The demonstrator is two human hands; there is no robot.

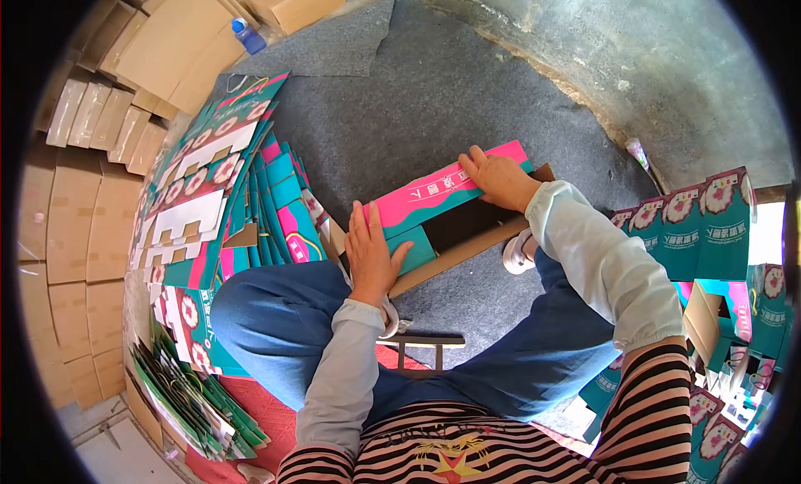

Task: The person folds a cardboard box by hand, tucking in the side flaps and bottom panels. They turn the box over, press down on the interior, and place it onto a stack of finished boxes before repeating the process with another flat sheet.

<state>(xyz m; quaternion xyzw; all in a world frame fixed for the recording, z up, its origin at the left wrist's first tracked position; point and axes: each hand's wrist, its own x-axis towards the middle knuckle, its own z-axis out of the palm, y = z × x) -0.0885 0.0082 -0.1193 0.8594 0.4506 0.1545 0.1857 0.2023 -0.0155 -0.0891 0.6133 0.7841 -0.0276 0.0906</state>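
A pink and teal printed cardboard box (425, 190) lies partly folded between my knees, its long side open towards me and its inside dark. My left hand (373, 254) grips the left end, with fingers over the pink panel and the thumb on a teal flap (412, 249). At the other end my right hand (499, 180) is closed over the pink panel's edge, its fingertips on the far side. A bare brown cardboard edge (467, 253) runs along the side nearest my body.
Flat printed cartons (204, 175) are heaped at my left, above green-edged folded sheets (188, 392). Made-up teal boxes (688, 225) stand at the right. Brown cartons (75, 217) line the left wall. A blue bottle (248, 36) stands at the back on grey floor matting (450, 75).
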